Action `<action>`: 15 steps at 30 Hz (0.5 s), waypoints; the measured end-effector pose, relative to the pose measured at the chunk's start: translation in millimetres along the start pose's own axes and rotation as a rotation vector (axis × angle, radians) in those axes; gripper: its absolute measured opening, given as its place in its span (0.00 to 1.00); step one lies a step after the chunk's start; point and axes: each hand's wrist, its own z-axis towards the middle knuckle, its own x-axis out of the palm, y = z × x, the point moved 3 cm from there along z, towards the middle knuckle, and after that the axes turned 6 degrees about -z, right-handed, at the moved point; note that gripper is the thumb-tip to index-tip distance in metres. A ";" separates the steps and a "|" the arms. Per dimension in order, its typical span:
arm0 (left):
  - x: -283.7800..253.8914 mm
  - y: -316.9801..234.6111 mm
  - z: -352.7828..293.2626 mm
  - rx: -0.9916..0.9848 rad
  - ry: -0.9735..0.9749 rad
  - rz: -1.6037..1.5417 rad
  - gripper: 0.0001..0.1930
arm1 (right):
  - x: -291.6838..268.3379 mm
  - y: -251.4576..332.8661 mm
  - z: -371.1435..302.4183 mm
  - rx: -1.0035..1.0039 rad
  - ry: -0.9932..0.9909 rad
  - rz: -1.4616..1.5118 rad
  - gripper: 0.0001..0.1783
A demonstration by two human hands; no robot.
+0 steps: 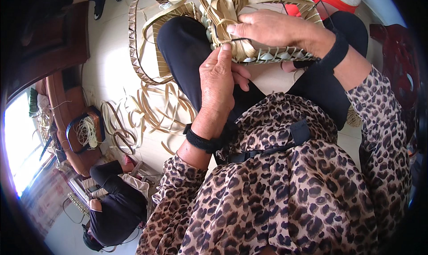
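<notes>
Beside the woven basket (263, 28), loose strips (147, 112) litter floor

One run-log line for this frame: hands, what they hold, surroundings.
left hand: pinching dark strand | right hand: gripping woven basket on lap | floor: loose strips, second basket | another person nearby

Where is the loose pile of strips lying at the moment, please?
In the head view the strips lie on the floor to the person's left, beside the left hand.
</notes>
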 end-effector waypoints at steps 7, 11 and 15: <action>1.4 -2.6 4.1 -0.054 0.133 -0.112 0.15 | -0.5 -14.7 -16.6 -0.257 -0.433 -0.217 0.26; -10.6 -1.1 1.1 -0.096 0.093 -0.123 0.14 | 11.1 11.0 -55.7 -0.020 -0.586 -0.005 0.22; -4.6 -5.9 0.5 -0.124 0.110 -0.115 0.14 | 33.0 11.2 -65.7 0.103 -0.503 0.022 0.25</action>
